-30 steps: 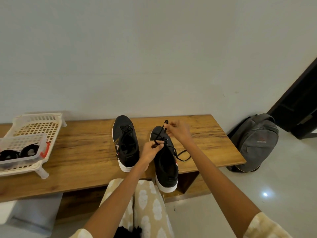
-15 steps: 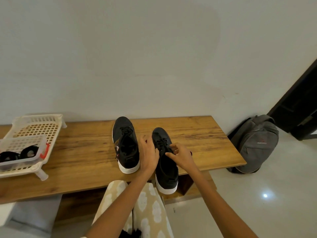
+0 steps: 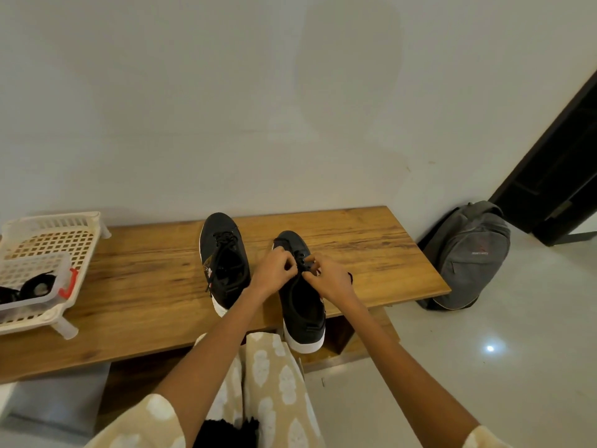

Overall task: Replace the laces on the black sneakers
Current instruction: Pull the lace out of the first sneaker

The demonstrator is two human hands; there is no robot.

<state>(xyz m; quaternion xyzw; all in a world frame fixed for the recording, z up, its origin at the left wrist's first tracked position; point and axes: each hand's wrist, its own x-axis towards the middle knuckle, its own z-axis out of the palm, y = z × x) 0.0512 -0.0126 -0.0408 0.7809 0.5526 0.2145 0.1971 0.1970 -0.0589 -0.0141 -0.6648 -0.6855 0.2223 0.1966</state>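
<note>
Both hands pinch the black lace [image 3: 302,264] on the right sneaker [image 3: 302,305]. Left hand [image 3: 274,270] and right hand [image 3: 329,279] nearly touch. The other sneaker [image 3: 223,253] stands beside on the tabletop [image 3: 145,286].

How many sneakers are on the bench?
2. One sneaker lies untouched on the bench; the other sneaker is beside it, under both hands, its heel overhanging the front edge.

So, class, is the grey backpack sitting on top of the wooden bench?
No, the grey backpack sits on the floor, leaning against the wall past the right end of the wooden bench.
</note>
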